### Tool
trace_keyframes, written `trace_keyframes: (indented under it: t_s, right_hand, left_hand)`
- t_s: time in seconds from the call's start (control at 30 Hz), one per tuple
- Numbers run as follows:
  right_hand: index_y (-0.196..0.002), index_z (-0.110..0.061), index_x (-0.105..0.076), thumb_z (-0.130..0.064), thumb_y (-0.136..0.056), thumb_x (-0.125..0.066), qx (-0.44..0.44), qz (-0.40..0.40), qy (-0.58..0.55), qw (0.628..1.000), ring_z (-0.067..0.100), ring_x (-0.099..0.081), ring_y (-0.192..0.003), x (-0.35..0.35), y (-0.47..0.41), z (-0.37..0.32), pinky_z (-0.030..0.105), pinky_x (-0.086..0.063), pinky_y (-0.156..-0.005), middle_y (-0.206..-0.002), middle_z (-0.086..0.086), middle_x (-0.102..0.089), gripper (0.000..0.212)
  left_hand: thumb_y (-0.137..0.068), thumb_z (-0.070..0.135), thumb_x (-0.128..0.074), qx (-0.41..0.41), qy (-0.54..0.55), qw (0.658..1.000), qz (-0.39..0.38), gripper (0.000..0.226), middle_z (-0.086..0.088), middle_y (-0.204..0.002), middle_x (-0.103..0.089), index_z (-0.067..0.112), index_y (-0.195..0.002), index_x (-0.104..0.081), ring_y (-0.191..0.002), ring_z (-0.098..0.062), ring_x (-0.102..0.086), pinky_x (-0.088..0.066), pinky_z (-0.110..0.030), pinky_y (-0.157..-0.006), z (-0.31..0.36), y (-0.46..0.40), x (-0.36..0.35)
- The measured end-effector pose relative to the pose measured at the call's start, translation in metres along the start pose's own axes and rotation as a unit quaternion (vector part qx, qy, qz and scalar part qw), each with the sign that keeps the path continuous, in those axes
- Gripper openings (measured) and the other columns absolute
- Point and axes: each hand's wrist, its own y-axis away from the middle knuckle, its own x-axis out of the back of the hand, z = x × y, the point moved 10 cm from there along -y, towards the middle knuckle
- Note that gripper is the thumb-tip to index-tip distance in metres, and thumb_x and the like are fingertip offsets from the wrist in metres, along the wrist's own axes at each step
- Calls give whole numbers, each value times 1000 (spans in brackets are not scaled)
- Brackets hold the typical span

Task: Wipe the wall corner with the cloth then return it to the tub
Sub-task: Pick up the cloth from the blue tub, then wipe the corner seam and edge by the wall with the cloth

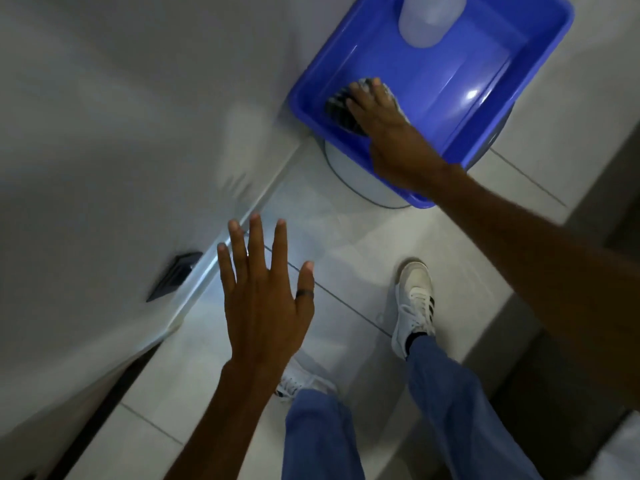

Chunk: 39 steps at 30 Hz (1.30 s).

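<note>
A blue plastic tub stands on a round white stool at the top right, close to the white wall. Inside it, near the left wall of the tub, lies a dark striped cloth. My right hand reaches into the tub and lies on the cloth with its fingers curled over it. My left hand hovers over the floor below the tub, palm down, fingers spread, holding nothing. A ring sits on its thumb.
A pale translucent bottle stands at the tub's far end. A dark vent is set low in the wall above the skirting. My feet in white sneakers and blue trousers stand on the pale tiled floor.
</note>
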Motion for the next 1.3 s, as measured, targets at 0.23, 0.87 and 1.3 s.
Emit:
trace_keyframes:
  t_s: [0.23,0.87,1.3]
  right_hand:
    - [-162,-4,-25,12,-87,-33,-52,137,-193,970,31,5,-161,-114,67,-117,39,-2,-135,-173,18,-15,76]
    - [-165,-10,-10,-26,-110,-37,-245,373,-571,689,30,-14,-162,-333,-110,22,59,-15,-131,-176,13,-8,63]
    - [-164,-27,2,-76,-98,-23,-202,319,-516,769,24,10,-163,-421,-72,-111,39,7,-133,-175,-1,12,86]
  left_hand:
    - [-105,62,-25,11,-61,998,-29,79,-16,-180,-12,18,-170,-31,-166,-38,-2,-12,-63,-135,-67,32,-44]
    - [-106,64,-13,-197,-456,851,169,81,-7,-180,18,23,-174,-1,-165,-29,20,41,-45,-119,-70,-136,-115]
    - [-110,52,-35,-165,-500,818,231,70,-4,-181,-10,30,-174,-16,-164,-26,8,27,-54,-127,-100,-94,-93]
